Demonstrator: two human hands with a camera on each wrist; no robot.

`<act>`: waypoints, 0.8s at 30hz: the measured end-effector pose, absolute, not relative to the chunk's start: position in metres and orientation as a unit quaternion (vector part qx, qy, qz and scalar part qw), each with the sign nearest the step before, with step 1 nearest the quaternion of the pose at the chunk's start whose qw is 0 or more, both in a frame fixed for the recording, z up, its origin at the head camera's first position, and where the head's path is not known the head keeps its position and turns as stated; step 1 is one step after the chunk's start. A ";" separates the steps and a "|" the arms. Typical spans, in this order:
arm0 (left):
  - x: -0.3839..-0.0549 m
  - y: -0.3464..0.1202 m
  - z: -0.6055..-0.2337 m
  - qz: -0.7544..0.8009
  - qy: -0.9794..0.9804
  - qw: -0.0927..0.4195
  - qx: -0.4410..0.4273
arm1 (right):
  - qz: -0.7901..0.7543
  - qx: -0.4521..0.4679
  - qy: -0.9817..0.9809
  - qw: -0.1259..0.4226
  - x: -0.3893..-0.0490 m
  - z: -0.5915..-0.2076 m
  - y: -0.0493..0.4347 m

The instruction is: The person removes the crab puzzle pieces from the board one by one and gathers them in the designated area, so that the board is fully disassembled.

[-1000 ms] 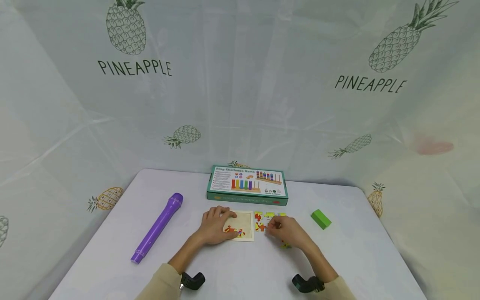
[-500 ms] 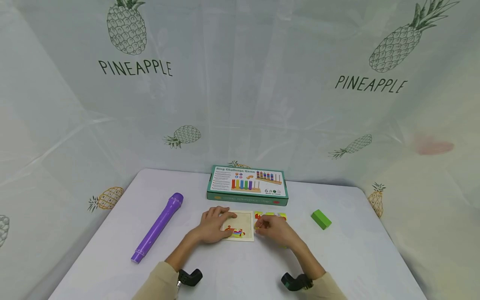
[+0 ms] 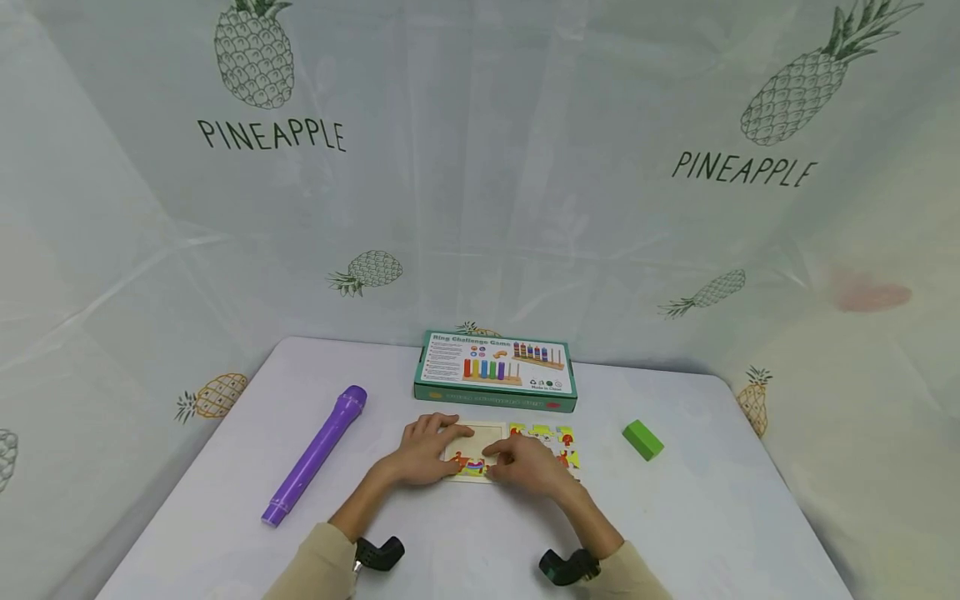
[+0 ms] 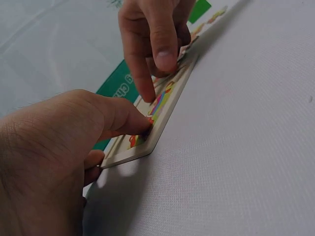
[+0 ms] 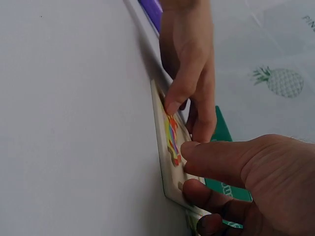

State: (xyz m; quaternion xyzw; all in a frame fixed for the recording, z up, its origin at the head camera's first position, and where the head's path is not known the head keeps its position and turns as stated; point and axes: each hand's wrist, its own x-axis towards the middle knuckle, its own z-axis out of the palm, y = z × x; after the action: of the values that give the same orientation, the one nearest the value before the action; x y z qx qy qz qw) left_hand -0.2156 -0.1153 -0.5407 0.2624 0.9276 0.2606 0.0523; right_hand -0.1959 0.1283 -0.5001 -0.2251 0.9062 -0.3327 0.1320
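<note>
A square wooden puzzle tray [image 3: 495, 435] lies flat at the table's middle, with joined, brightly coloured puzzle pieces [image 3: 475, 467] along its near side. My left hand [image 3: 422, 452] rests spread over the tray's left edge, its thumb pressing on the pieces in the left wrist view. Over the tray's right part is my right hand [image 3: 528, 467], thumb and index finger bent down at the right end of the pieces. Whether they pinch a piece is hidden. Loose yellow and red puzzle pieces [image 3: 565, 434] lie just right of the tray, partly covered by this hand.
Behind the tray stands a green Ring Challenge Game box [image 3: 495, 372]. A purple microphone-shaped stick [image 3: 315, 457] lies at the left, and a green block [image 3: 642, 440] at the right. A pineapple-print curtain [image 3: 480, 208] hangs behind the table.
My right hand has moved left from the loose puzzle pieces onto the tray, uncovering pieces at the right. My left hand has stayed on the tray's left edge, shifting slightly.
</note>
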 end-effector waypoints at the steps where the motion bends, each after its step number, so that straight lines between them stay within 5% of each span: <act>1: -0.215 -0.115 -0.540 0.264 0.927 0.053 0.263 | -0.333 -0.227 0.906 0.132 -0.196 -0.500 0.127; 24: -0.213 -0.116 -0.529 0.258 0.927 0.074 0.261 | -0.324 -0.228 0.911 0.119 -0.196 -0.500 0.114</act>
State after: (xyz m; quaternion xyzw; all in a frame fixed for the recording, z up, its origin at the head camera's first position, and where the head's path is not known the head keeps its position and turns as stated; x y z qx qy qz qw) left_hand -0.2129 -0.1157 -0.5286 0.2606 0.9274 0.2578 0.0742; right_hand -0.1959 0.1136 -0.4996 -0.2276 0.9105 -0.3239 0.1191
